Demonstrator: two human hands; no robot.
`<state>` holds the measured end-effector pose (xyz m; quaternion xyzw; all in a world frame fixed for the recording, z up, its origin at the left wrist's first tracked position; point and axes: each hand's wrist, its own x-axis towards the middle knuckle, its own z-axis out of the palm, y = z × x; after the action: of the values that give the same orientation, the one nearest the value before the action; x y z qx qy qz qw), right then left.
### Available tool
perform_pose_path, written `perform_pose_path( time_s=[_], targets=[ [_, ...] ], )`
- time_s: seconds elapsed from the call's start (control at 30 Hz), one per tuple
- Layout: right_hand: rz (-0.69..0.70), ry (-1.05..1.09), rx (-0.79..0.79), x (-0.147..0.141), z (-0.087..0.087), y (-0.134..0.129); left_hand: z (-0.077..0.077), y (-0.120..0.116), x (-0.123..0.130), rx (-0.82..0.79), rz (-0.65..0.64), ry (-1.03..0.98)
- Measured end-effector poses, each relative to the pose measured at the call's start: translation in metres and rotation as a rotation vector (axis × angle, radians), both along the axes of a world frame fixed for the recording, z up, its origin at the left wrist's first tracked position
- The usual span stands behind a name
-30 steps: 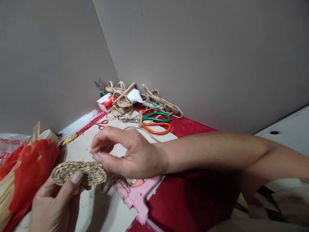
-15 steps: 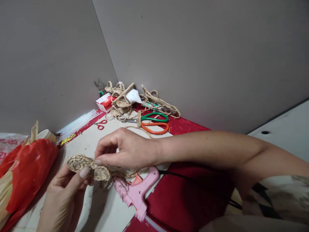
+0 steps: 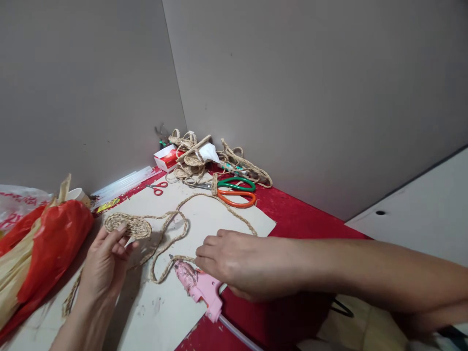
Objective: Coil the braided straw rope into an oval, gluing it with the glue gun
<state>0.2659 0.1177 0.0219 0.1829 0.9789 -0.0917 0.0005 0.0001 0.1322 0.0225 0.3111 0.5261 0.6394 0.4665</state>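
The left hand point(image 3: 102, 265) has its grip pinched on one end of a coiled braid oval point(image 3: 138, 226), thumb on the face, raised over the pale sheet point(image 3: 153, 326) near the red bag point(image 3: 58, 243). Pale strips point(image 3: 16, 282) stick out of the bag.

The pink glue gun point(image 3: 206, 290) lies at the sheet's edge, a clear stick point(image 3: 239, 332) coming from its rear. The right hand point(image 3: 241, 263) is palm down just above the gun's back part, fingers curled; their tips are hidden, so I cannot tell whether that grip is spread or pressed together. A cord point(image 3: 197, 195) winds loosely over the sheet, one stretch passing out of sight at the right fingers.

Farther along the red tabletop point(image 3: 292, 207) are small scissors point(image 3: 158, 190) with red handles and, to their right, big scissors point(image 3: 237, 189) with green and orange handles. Clear rods point(image 3: 127, 183) lie along the left wall point(image 3: 91, 97). In the corner, a red-and-white box point(image 3: 167, 158) stands beside a braid heap point(image 3: 188, 144).
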Motion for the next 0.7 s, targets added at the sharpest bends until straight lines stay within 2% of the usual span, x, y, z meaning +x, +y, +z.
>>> perform_pose_path(
  time_s=[0.13, 0.2, 0.3, 0.4, 0.47, 0.57, 0.63, 0.7],
  targets=[
    [0.010, 0.074, 0.101, -0.007, -0.016, -0.001, 0.001, 0.001, -0.002, 0.019, 0.012, 0.004],
    [-0.008, 0.118, 0.043, -0.006, -0.018, 0.001, 0.003, 0.001, -0.003, 0.026, 0.021, 0.003],
    [-0.074, 0.272, -0.147, 0.002, -0.011, 0.005, 0.004, 0.001, -0.001, 0.028, 0.030, 0.000],
    [-0.146, 0.584, -0.314, 0.012, 0.002, 0.010, 0.003, 0.000, 0.003, 0.008, 0.025, 0.002],
    [-0.311, 0.720, -0.446, 0.014, 0.011, 0.016, 0.003, -0.001, 0.005, -0.008, 0.018, 0.006],
    [-0.251, 0.733, -0.605, 0.011, 0.019, 0.028, 0.003, -0.002, 0.007, -0.027, 0.009, 0.021],
    [-0.228, 0.682, -0.739, 0.008, 0.018, 0.036, 0.001, -0.002, 0.007, -0.026, 0.013, 0.041],
    [-0.312, 0.749, -0.900, 0.008, 0.013, 0.043, -0.001, -0.002, 0.006, -0.005, 0.031, 0.068]
  ],
)
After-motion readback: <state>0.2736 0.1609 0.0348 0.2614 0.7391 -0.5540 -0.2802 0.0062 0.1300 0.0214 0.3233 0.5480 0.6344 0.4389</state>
